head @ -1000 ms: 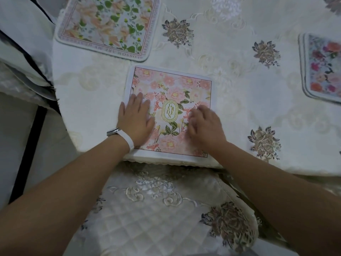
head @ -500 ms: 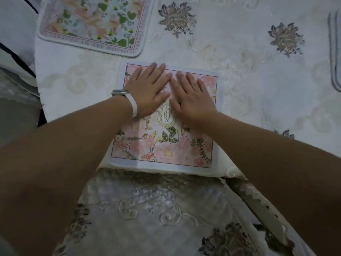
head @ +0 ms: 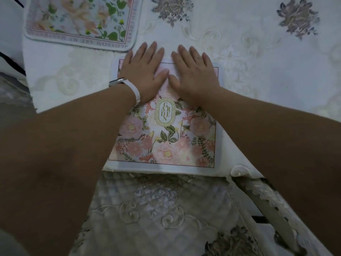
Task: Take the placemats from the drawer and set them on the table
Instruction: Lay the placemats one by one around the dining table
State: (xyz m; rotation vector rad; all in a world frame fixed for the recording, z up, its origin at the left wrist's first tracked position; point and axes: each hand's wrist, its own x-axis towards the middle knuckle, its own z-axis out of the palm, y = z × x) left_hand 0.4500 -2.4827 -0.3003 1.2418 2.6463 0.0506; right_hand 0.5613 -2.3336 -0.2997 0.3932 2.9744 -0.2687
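Two-handed, pressed the pink placemat (head: 166, 141) flat against the bench (head: 73, 85). Found the left hand (head: 142, 71) and right hand (head: 193, 74) both released: fingers (head: 153, 49) straight and slightly spread, palms down, nothing grasped, thumbs almost meeting. Noted a white wristband (head: 136, 91) on the left wrist.

Judged the step in hand to be smoothing and squaring the placemat at its setting. Judged it best done with light, even palm pressure, swept outward from the thumbs toward each side edge, to leave no ripple trapped beneath. Judged a heavy forward push a risk: could have dragged the embroidered cloth (head: 267, 71) along with the mat. Recommended checking the near edge against the bench edge, parallel and not overhanging, before lifting off.

Located the pink placemat directly under both palms, its far edge under the fingers, with fingertips reaching past that edge onto the cloth. Found most of its printed face, including the "GARDEN" oval, behind the wrists and between the forearms. Located a second, green-leafed placemat (head: 79, 17) beyond and outboard of the left hand, near its fingertips but apart from them. Saw a quilted chair seat (head: 156, 209) beneath the forearms.
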